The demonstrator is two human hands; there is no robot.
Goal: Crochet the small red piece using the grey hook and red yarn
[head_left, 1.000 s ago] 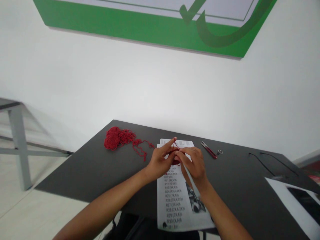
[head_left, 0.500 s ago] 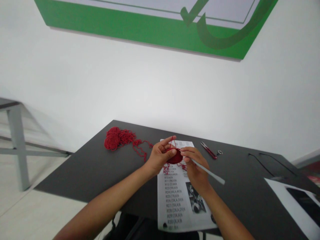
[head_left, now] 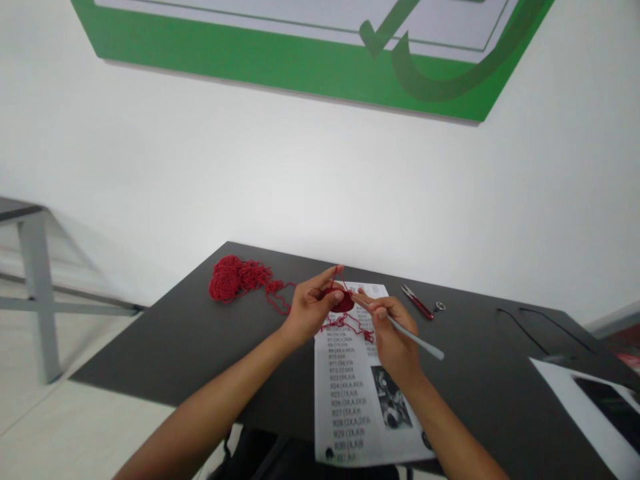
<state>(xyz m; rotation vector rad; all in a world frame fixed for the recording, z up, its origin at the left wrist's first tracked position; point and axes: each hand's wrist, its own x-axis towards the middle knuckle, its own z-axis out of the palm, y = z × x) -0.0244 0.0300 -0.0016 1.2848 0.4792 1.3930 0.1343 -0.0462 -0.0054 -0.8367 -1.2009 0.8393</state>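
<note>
My left hand (head_left: 311,303) pinches a small round piece of dark red crochet (head_left: 341,301) between thumb and fingers, its raised index finger carrying a taut strand of yarn. In my right hand (head_left: 395,333) is a crochet hook with a pale grey handle (head_left: 420,342), held like a pencil; its tip meets the right edge of the crochet piece. Loose red yarn (head_left: 357,325) dangles below the work, over a printed pattern sheet (head_left: 345,413). From the left hand a strand trails to a ball of red yarn (head_left: 227,279) on the dark table.
Red-handled thread snips (head_left: 417,302) with a small ring (head_left: 440,307) lie behind my right hand. Farther right are the dark temples of eyeglasses (head_left: 525,330) and a white sheet (head_left: 565,393) bearing a black phone-like object (head_left: 610,403). A white wall rises behind the table (head_left: 165,340).
My left hand and the crochet piece have shifted slightly left and up. The right fingers have drawn back from the piece, showing more of the hook. The yarn below hangs more spread out.
</note>
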